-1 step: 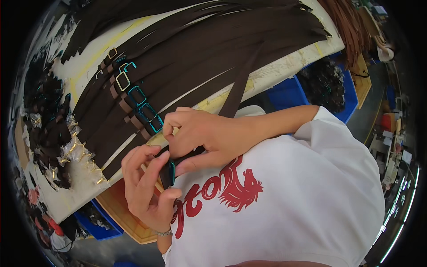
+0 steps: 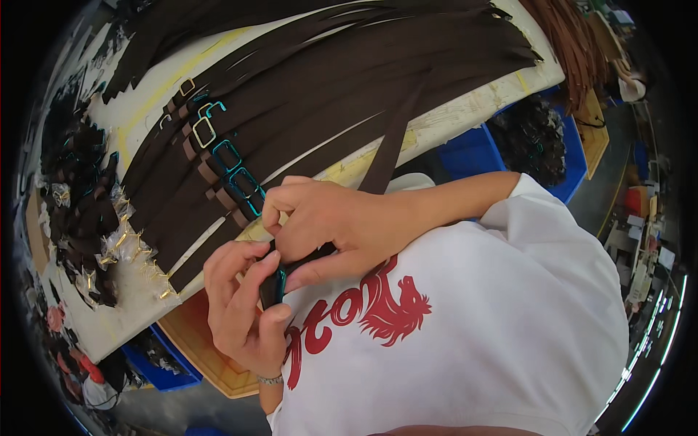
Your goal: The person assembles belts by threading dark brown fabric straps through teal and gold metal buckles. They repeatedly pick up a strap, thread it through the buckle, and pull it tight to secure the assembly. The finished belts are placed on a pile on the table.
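Note:
My left hand point(image 2: 243, 309), with a bracelet at the wrist, is closed around the end of a dark brown belt point(image 2: 269, 288). A buckle with a teal edge point(image 2: 281, 282) shows at that end, between fingers and thumb. Beside it, my right hand point(image 2: 331, 221) is closed on the same belt, fingers curled and thumb near the buckle. Its exact grip is hidden. From behind the right wrist a dark strap point(image 2: 392, 142) runs back onto the table. Several belts point(image 2: 313, 94) lie side by side there, their buckled ends point(image 2: 207, 173) lined up just beyond my hands.
The pale table point(image 2: 487, 91) has a worn front edge. A pile of dark belts and wrapped buckles point(image 2: 83, 211) lies at its left. Blue bins point(image 2: 469, 152) and a yellow crate point(image 2: 207, 356) stand below. Reddish-brown straps point(image 2: 571, 51) hang at the far right.
My left hand has shifted very slightly, its thumb and fingers a little closer on the buckled end. The right hand has barely moved.

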`<action>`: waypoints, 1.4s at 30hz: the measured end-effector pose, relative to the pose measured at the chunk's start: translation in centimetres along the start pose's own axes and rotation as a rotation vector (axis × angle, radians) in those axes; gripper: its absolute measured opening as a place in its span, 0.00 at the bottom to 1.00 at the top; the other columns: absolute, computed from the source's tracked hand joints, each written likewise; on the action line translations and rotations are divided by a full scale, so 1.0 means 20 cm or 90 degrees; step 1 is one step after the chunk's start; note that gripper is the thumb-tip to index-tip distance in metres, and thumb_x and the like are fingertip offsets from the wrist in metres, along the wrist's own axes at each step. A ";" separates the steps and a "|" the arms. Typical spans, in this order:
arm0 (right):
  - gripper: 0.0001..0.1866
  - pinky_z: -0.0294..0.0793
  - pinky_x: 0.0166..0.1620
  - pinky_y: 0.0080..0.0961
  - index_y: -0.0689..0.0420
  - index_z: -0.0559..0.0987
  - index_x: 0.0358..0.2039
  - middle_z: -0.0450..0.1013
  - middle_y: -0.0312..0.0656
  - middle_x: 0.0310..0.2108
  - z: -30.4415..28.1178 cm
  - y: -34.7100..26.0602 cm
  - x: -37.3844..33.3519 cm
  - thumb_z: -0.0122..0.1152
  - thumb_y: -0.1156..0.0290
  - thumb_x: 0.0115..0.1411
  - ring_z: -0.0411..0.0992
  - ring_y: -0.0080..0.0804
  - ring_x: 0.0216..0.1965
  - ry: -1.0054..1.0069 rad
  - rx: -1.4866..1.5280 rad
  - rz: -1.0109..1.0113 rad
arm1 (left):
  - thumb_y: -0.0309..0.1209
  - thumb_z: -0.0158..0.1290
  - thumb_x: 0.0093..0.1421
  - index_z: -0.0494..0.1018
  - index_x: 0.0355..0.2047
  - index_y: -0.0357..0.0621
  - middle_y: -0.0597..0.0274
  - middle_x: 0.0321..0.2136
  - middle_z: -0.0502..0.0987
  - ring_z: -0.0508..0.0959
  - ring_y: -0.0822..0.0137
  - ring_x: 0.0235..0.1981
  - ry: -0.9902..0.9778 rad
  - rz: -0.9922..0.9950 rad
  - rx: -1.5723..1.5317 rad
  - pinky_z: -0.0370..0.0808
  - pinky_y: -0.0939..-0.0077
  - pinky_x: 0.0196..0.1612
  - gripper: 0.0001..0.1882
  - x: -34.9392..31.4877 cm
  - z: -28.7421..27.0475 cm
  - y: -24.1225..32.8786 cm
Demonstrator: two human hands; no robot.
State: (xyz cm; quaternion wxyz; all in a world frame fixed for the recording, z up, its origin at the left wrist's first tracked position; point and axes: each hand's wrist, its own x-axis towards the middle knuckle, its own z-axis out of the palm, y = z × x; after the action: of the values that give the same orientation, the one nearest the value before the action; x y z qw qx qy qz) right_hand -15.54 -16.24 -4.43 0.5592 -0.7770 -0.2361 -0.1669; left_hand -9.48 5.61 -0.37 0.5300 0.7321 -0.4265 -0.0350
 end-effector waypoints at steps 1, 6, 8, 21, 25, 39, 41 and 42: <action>0.16 0.74 0.43 0.38 0.62 0.83 0.31 0.76 0.46 0.34 0.04 0.01 0.02 0.71 0.61 0.67 0.75 0.42 0.35 -0.001 0.067 -0.017 | 0.41 0.59 0.68 0.84 0.46 0.28 0.45 0.45 0.83 0.80 0.46 0.49 0.036 -0.007 0.011 0.76 0.54 0.54 0.22 -0.02 0.01 0.00; 0.11 0.74 0.35 0.32 0.63 0.81 0.44 0.77 0.45 0.29 0.09 -0.11 0.08 0.64 0.66 0.72 0.75 0.44 0.29 -0.160 0.495 0.269 | 0.37 0.52 0.74 0.81 0.40 0.28 0.45 0.40 0.83 0.80 0.47 0.43 0.158 0.043 0.104 0.77 0.52 0.50 0.19 -0.05 -0.01 0.03; 0.18 0.76 0.36 0.35 0.62 0.77 0.55 0.79 0.44 0.30 0.12 -0.09 0.10 0.63 0.62 0.74 0.77 0.45 0.31 -0.246 0.566 0.291 | 0.37 0.50 0.76 0.75 0.38 0.34 0.51 0.35 0.80 0.79 0.51 0.39 0.185 0.080 0.149 0.76 0.50 0.54 0.16 -0.01 -0.02 0.07; 0.20 0.73 0.36 0.32 0.57 0.79 0.35 0.79 0.35 0.31 0.03 -0.13 0.04 0.81 0.61 0.50 0.75 0.33 0.33 -0.040 0.013 0.152 | 0.49 0.46 0.80 0.64 0.32 0.49 0.74 0.11 0.66 0.65 0.74 0.14 -0.022 -0.065 -0.379 0.67 0.57 0.54 0.22 0.01 -0.21 -0.05; 0.17 0.73 0.33 0.19 0.61 0.80 0.39 0.85 0.37 0.32 -0.08 -0.11 0.08 0.77 0.62 0.62 0.78 0.19 0.28 -0.344 0.496 0.433 | 0.34 0.54 0.73 0.71 0.38 0.40 0.68 0.19 0.76 0.71 0.65 0.30 -0.131 0.030 -0.082 0.69 0.58 0.50 0.10 0.04 -0.27 0.03; 0.10 0.78 0.37 0.31 0.67 0.83 0.39 0.84 0.45 0.33 -0.09 -0.15 0.02 0.65 0.71 0.68 0.83 0.29 0.34 -0.308 0.170 0.313 | 0.13 0.58 0.62 0.80 0.44 0.28 0.56 0.30 0.87 0.77 0.76 0.20 -0.283 -0.335 -0.049 0.72 0.83 0.25 0.10 -0.02 -0.28 0.09; 0.11 0.79 0.40 0.29 0.66 0.82 0.46 0.84 0.46 0.34 -0.04 -0.12 -0.06 0.63 0.70 0.71 0.83 0.30 0.35 -0.251 0.226 0.339 | 0.14 0.58 0.62 0.80 0.43 0.27 0.57 0.29 0.87 0.75 0.78 0.18 -0.245 -0.416 -0.089 0.70 0.84 0.23 0.09 -0.03 -0.30 0.09; 0.13 0.80 0.42 0.29 0.66 0.82 0.49 0.84 0.46 0.35 -0.03 -0.12 -0.09 0.62 0.70 0.72 0.83 0.30 0.36 -0.212 0.249 0.350 | 0.14 0.58 0.64 0.81 0.42 0.27 0.59 0.28 0.86 0.74 0.79 0.17 -0.238 -0.372 -0.044 0.67 0.84 0.21 0.07 -0.01 -0.30 0.11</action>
State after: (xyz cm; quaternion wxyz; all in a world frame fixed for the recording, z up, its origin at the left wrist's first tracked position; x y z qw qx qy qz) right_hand -18.28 -16.52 -3.25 0.6746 -0.7066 -0.1339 0.1664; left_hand -7.80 10.02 4.00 0.4353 0.7856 -0.2872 -0.3329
